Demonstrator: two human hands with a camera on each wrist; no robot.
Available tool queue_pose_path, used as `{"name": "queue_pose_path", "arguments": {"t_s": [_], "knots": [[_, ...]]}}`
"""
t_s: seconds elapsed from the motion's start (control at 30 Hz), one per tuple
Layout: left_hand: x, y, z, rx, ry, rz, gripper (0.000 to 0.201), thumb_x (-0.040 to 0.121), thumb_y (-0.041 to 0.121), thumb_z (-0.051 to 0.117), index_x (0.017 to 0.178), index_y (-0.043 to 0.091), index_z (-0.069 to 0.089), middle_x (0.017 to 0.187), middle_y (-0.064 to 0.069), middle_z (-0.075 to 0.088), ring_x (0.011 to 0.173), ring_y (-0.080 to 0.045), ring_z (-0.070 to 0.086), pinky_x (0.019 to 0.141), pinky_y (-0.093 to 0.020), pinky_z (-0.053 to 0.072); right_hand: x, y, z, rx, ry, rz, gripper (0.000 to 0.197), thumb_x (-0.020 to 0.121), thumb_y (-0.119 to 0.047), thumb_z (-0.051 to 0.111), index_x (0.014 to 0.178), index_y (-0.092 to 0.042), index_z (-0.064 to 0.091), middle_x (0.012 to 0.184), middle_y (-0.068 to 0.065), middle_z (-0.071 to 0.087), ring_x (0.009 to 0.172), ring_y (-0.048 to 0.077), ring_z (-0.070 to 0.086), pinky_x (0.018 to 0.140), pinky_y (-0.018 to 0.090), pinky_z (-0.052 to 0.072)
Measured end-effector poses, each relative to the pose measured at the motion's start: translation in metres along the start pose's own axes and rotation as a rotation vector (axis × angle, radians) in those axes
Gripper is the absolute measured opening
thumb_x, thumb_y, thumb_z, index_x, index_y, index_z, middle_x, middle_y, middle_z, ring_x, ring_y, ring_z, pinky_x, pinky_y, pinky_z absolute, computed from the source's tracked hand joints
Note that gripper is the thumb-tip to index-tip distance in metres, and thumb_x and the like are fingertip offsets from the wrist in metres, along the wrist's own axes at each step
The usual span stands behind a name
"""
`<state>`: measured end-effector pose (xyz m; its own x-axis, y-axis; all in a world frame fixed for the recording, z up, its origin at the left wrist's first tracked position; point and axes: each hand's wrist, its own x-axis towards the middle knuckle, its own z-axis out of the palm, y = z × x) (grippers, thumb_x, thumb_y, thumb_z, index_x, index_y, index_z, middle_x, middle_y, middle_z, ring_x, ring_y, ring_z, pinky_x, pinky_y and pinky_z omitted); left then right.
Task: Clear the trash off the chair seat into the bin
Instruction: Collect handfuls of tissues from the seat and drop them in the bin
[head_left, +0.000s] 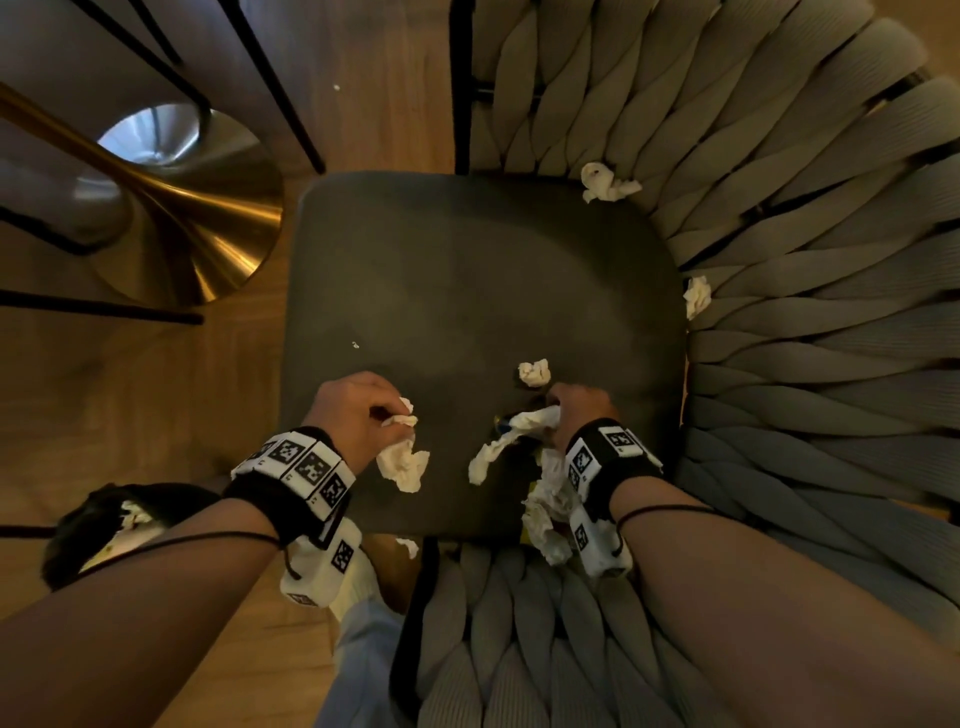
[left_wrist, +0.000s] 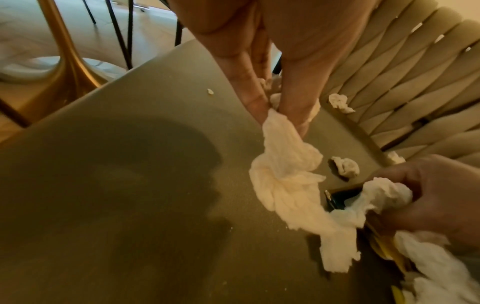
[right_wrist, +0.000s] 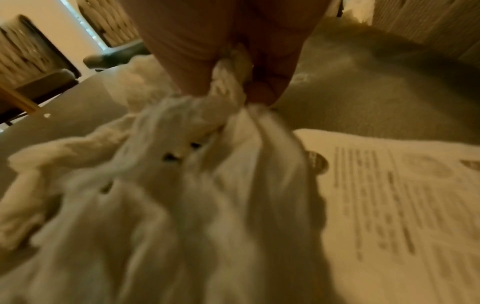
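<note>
Right hand (head_left: 574, 410) fingers curled round bunch of tissue (head_left: 511, 434); dark packet (left_wrist: 340, 198) under it mostly hidden, printed sheet (right_wrist: 397, 201) blurred, text unreadable. Left hand (head_left: 358, 410) pinches crumpled tissue wad (head_left: 402, 460), hanging below fingertips (left_wrist: 257, 105). Small tissue ball (head_left: 534, 372) just beyond right fingers, on seat (head_left: 467, 291). Two more wads at far seat edge against woven backrest (head_left: 779, 208): one (head_left: 605, 182) at corner, one (head_left: 696, 296) right of fingers. Seat middle bare ahead of both hands. Bin (head_left: 111, 519) half hidden behind left forearm.
</note>
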<state>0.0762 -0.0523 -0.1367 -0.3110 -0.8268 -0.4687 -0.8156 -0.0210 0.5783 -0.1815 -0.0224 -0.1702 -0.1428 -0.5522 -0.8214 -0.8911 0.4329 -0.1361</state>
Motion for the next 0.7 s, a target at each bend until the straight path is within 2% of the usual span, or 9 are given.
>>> {"name": "queue_pose_path", "arguments": {"t_s": [0.07,0.13,0.27,0.33,0.43,0.5,0.57,0.63,0.7], "knots": [[-0.007,-0.004,-0.003,-0.026,0.037,-0.015,0.018,0.065,0.012,0.082,0.082,0.011,0.074,0.09,0.006,0.062,0.078,-0.005,0.059,0.071,-0.007,0.042,0.0,-0.003,-0.01,-0.072,-0.075,-0.015,0.036,0.085,-0.019,0.067,0.121,-0.016,0.06,0.124,0.007,0.06,0.117,0.025,0.056,0.096,0.033,0.049],[-0.013,-0.008,-0.007,-0.059,0.069,-0.05,0.019,0.065,0.014,0.082,0.082,0.013,0.074,0.089,0.007,0.063,0.077,-0.001,0.059,0.071,-0.007,0.043,0.0,-0.003,-0.021,-0.075,-0.082,-0.012,0.03,0.085,-0.021,0.067,0.115,-0.016,0.065,0.119,0.006,0.063,0.113,0.024,0.059,0.092,0.03,0.049],[-0.026,-0.011,-0.02,-0.132,0.13,-0.132,0.018,0.066,0.016,0.082,0.082,0.018,0.073,0.088,0.008,0.065,0.081,-0.003,0.061,0.073,-0.014,0.05,-0.01,0.002,-0.047,-0.02,-0.035,-0.008,0.028,0.081,-0.028,0.072,0.107,-0.02,0.071,0.106,0.003,0.069,0.099,0.021,0.063,0.08,0.024,0.048],[-0.034,-0.011,-0.03,-0.177,0.153,-0.176,0.017,0.067,0.017,0.082,0.081,0.02,0.073,0.086,0.011,0.064,0.08,-0.002,0.061,0.068,-0.012,0.049,-0.019,0.003,-0.063,0.026,-0.004,0.0,0.026,0.077,-0.029,0.076,0.101,-0.02,0.072,0.094,0.001,0.068,0.087,0.017,0.061,0.073,0.023,0.045],[-0.05,-0.012,-0.05,-0.286,0.205,-0.261,0.019,0.066,0.016,0.082,0.079,0.023,0.071,0.083,0.015,0.064,0.076,0.001,0.061,0.067,-0.012,0.046,-0.036,-0.006,-0.087,0.109,0.068,-0.002,0.026,0.072,-0.026,0.08,0.097,-0.019,0.075,0.084,0.001,0.069,0.082,0.016,0.063,0.073,0.025,0.049],[-0.065,-0.015,-0.066,-0.396,0.283,-0.314,0.019,0.064,0.014,0.083,0.078,0.02,0.072,0.083,0.012,0.067,0.072,-0.001,0.064,0.065,-0.014,0.051,-0.048,-0.023,-0.103,0.162,0.104,-0.029,0.03,0.07,-0.023,0.081,0.099,-0.018,0.075,0.089,0.004,0.073,0.086,0.019,0.067,0.082,0.029,0.054],[-0.084,-0.019,-0.087,-0.455,0.347,-0.355,0.019,0.064,0.013,0.083,0.077,0.02,0.073,0.082,0.01,0.069,0.072,0.0,0.064,0.062,-0.011,0.052,-0.065,-0.049,-0.116,0.2,0.119,-0.047,0.026,0.07,-0.021,0.081,0.095,-0.016,0.075,0.088,0.005,0.073,0.087,0.021,0.068,0.085,0.034,0.055],[-0.107,-0.03,-0.11,-0.495,0.404,-0.388,0.019,0.065,0.013,0.083,0.077,0.022,0.072,0.082,0.009,0.07,0.071,0.002,0.064,0.061,-0.005,0.05,-0.082,-0.084,-0.125,0.224,0.112,-0.085,0.019,0.072,-0.018,0.08,0.09,-0.014,0.074,0.083,0.006,0.072,0.084,0.023,0.068,0.082,0.035,0.056],[-0.133,-0.048,-0.133,-0.568,0.455,-0.466,0.018,0.065,0.014,0.083,0.078,0.022,0.073,0.082,0.008,0.071,0.073,-0.003,0.066,0.064,-0.008,0.052,-0.1,-0.126,-0.126,0.216,0.085,-0.129,0.01,0.075,-0.017,0.078,0.083,-0.015,0.072,0.08,0.006,0.07,0.079,0.021,0.065,0.077,0.034,0.054]]}}
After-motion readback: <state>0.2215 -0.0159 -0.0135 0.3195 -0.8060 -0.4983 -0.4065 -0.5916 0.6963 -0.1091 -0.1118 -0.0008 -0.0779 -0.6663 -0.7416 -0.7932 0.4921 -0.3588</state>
